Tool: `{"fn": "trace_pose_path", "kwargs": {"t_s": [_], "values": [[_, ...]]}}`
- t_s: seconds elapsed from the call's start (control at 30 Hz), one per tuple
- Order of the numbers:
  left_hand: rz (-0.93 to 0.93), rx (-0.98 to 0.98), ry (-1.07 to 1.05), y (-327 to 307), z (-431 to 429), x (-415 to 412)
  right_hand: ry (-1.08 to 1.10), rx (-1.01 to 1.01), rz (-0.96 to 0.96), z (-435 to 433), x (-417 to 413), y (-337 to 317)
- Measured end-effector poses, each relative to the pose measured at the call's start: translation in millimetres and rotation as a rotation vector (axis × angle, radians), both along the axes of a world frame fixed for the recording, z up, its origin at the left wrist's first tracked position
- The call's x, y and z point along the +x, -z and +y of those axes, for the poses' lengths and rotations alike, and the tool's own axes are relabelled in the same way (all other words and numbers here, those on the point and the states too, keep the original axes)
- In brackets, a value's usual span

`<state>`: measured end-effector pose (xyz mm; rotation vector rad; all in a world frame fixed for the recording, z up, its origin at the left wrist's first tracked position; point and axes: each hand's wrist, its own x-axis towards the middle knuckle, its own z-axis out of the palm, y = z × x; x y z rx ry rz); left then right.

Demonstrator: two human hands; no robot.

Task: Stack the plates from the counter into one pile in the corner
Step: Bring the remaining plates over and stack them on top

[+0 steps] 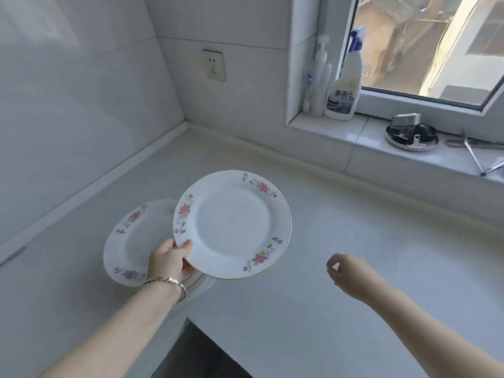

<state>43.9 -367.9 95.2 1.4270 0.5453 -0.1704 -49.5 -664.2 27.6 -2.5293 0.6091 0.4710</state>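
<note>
While aloft in grip of left hand (170,261), floral plate (231,225) above counter (354,241).

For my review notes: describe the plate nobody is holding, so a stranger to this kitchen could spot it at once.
Find the white counter running into the tiled corner. On its left part lies the lower plate, partly covered by the left hand. Unlike the matching raised plate which that hand grips by the rim, it rests on the counter, untouched.
</note>
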Motion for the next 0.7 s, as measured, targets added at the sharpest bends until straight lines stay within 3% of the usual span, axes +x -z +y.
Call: {"fn": "trace_pose_path", "kwargs": {"t_s": [0.23,0.43,0.6,0.7], "values": [[0.110,-0.021,-0.172,13,90,49,-0.113,-0.027,0.036,66,68,6],[0.184,-0.046,-0.213,23,114,56,-0.147,-0.076,0.073,77,93,5],[0.246,-0.009,-0.178,32,129,61,-0.166,-0.083,0.091,84,103,5],[0.271,0.109,-0.118,34,143,67,-0.185,-0.080,0.100,90,105,5]]}}
